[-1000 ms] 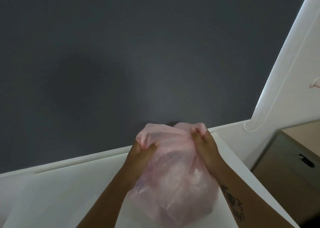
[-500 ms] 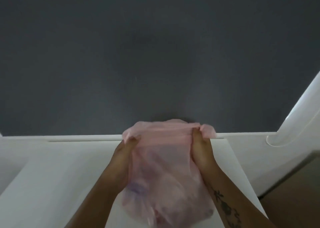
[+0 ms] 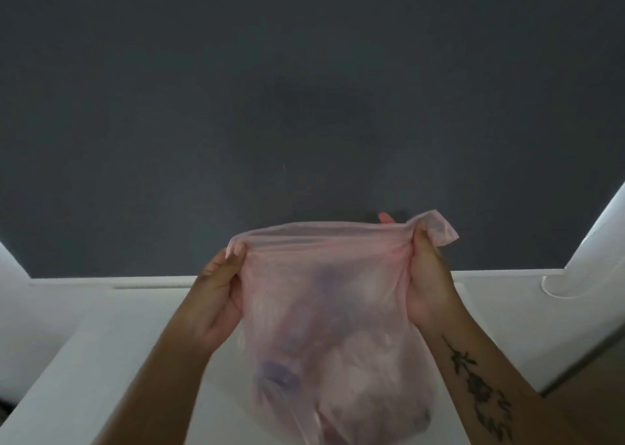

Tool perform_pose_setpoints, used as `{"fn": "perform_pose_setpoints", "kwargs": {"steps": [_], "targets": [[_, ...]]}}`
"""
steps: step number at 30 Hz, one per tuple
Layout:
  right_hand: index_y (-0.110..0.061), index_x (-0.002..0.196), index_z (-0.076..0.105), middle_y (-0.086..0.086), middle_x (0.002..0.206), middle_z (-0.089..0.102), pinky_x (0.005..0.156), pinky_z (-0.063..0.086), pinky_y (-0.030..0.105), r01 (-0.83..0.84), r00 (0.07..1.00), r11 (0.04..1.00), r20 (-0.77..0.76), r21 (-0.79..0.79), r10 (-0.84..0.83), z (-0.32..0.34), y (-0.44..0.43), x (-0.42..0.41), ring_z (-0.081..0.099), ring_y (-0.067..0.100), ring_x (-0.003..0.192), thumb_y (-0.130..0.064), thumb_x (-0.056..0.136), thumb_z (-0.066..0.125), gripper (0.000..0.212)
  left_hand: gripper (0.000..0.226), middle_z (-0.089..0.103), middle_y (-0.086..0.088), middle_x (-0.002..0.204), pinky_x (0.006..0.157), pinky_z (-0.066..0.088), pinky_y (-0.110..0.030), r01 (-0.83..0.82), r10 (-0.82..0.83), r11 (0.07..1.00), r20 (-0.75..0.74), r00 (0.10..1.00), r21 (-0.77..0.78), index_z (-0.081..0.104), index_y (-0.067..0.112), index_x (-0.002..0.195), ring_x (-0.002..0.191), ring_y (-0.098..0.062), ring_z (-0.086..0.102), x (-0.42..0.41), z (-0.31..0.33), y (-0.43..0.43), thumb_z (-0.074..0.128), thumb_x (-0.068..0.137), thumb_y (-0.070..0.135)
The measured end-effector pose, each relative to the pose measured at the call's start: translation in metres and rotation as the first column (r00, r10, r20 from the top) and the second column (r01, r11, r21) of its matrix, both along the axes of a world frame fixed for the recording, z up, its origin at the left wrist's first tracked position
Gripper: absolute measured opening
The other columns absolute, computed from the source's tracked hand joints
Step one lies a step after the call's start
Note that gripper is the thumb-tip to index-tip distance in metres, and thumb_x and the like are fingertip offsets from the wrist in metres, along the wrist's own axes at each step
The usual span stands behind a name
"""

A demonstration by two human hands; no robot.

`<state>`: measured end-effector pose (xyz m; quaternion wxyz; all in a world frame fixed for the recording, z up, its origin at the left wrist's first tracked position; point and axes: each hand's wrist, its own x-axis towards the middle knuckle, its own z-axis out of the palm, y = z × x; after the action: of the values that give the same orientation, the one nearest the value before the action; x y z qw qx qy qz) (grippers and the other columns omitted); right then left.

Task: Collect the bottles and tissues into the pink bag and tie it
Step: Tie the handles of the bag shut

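The pink bag [image 3: 324,326] hangs over the white table [image 3: 101,360], filled, thin and limp, likely light. The left hand [image 3: 216,296] and right hand [image 3: 427,282] each pinch a corner of its stretched mouth; knot from these corners

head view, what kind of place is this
Probably a room at home, though little shows. A white table stands against a dark grey wall with a white baseboard, and the hands hold a pink bag over it.
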<state>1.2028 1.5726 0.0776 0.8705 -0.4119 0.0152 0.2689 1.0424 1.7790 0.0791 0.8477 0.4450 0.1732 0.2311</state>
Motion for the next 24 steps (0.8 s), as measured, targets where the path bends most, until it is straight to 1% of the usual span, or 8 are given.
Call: {"fn": "perform_pose_setpoints", "kwargs": {"steps": [2, 4, 6, 8, 13, 18, 21, 24], "targets": [[-0.013, 0.098, 0.072, 0.011, 0.099, 0.074, 0.083, 0.057, 0.040, 0.021, 0.998, 0.997, -0.066, 0.073, -0.016, 0.005, 0.009, -0.008, 0.072, 0.025, 0.091, -0.053, 0.099, 0.040, 0.051, 0.054, 0.060, -0.024, 0.135, 0.100, 0.054, -0.042, -0.016, 0.017, 0.998, 0.018, 1.000, -0.062, 0.047, -0.005, 0.142, 0.117, -0.027, 0.063, 0.014, 0.000, -0.007, 0.049, 0.101, 0.031], [-0.015, 0.065, 0.051, 0.007, 0.068, 0.056, 0.073, 0.054, 0.033, 0.074, 0.992, 0.989, -0.109, 0.131, -0.060, 0.007, 0.018, -0.015, 0.059, 0.021, 0.066, -0.045, 0.099, 0.046, 0.046, 0.049, 0.066, -0.022, 0.129, 0.095, 0.058, -0.044, 0.000, -0.002, 0.990, -0.013, 1.000, -0.139, 0.058, -0.001, 0.133, 0.111, -0.028, 0.067, 0.027, 0.004, -0.014, 0.045, 0.104, 0.036], [-0.020, 0.059, 0.034, -0.001, 0.057, 0.033, 0.064, 0.044, 0.027, 0.123, 0.988, 0.982, -0.112, 0.142, -0.108, 0.008, 0.024, -0.022, 0.037, 0.014, 0.057, -0.040, 0.098, 0.047, 0.046, 0.041, 0.073, -0.014, 0.091, 0.079, 0.061, -0.038, 0.038, -0.043, 0.967, -0.016, 0.999, -0.251, 0.068, 0.009, 0.095, 0.081, -0.023, 0.071, 0.038, 0.010, -0.021, 0.043, 0.105, 0.040], [-0.018, 0.070, 0.046, -0.003, 0.057, 0.031, 0.058, 0.039, 0.027, 0.128, 0.988, 0.980, -0.106, 0.153, -0.113, 0.005, 0.023, -0.031, 0.035, 0.013, 0.054, -0.045, 0.093, 0.047, 0.036, 0.041, 0.046, 0.000, 0.063, 0.054, 0.050, -0.027, -0.004, -0.002, 0.960, -0.022, 1.000, -0.281, 0.047, 0.017, 0.071, 0.052, -0.015, 0.048, 0.047, 0.013, -0.029, 0.043, 0.106, 0.037], [-0.017, 0.124, 0.057, -0.006, 0.058, 0.056, 0.059, 0.041, 0.025, 0.058, 0.997, 0.995, 0.053, -0.085, -0.054, -0.011, 0.018, -0.045, 0.055, 0.008, 0.053, -0.066, 0.096, 0.023, 0.066, 0.041, 0.032, -0.002, 0.061, 0.044, 0.031, -0.024, 0.120, -0.132, 0.989, -0.159, 0.978, -0.082, 0.049, 0.015, 0.074, 0.048, -0.013, 0.029, 0.040, -0.004, -0.061, 0.038, 0.105, 0.038], [-0.009, 0.111, 0.060, 0.014, 0.094, 0.063, 0.086, 0.049, 0.037, 0.060, 0.988, 0.972, 0.155, -0.226, -0.025, -0.025, 0.018, -0.046, 0.062, 0.028, 0.084, -0.038, 0.087, 0.049, 0.039, 0.025, 0.049, -0.006, 0.063, 0.057, 0.042, -0.023, 0.255, -0.227, 0.961, -0.224, 0.948, 0.104, 0.075, 0.013, 0.101, 0.054, -0.015, 0.048, 0.028, -0.023, -0.058, 0.050, 0.103, 0.012], [-0.008, 0.090, 0.058, 0.008, 0.070, 0.052, 0.059, 0.046, 0.027, 0.110, 0.946, 0.921, 0.325, -0.373, 0.019, -0.024, 0.020, -0.050, 0.053, 0.019, 0.062, -0.043, 0.099, 0.048, 0.038, 0.021, 0.066, -0.009, 0.077, 0.071, 0.050, -0.028, 0.264, -0.245, 0.957, -0.154, 0.957, 0.116, 0.070, 0.019, 0.117, 0.069, -0.020, 0.062, 0.026, -0.023, -0.058, 0.058, 0.100, 0.018], [-0.017, 0.089, 0.050, -0.007, 0.061, 0.050, 0.051, 0.042, 0.019, 0.139, 0.908, 0.867, 0.412, -0.479, 0.082, -0.021, 0.028, -0.050, 0.049, 0.010, 0.057, -0.047, 0.102, 0.038, 0.034, 0.028, 0.049, -0.004, 0.055, 0.054, 0.042, -0.025, 0.236, -0.219, 0.961, -0.121, 0.968, 0.145, 0.068, 0.013, 0.103, 0.049, -0.012, 0.045, 0.028, -0.023, -0.058, 0.071, 0.081, 0.030]]}}
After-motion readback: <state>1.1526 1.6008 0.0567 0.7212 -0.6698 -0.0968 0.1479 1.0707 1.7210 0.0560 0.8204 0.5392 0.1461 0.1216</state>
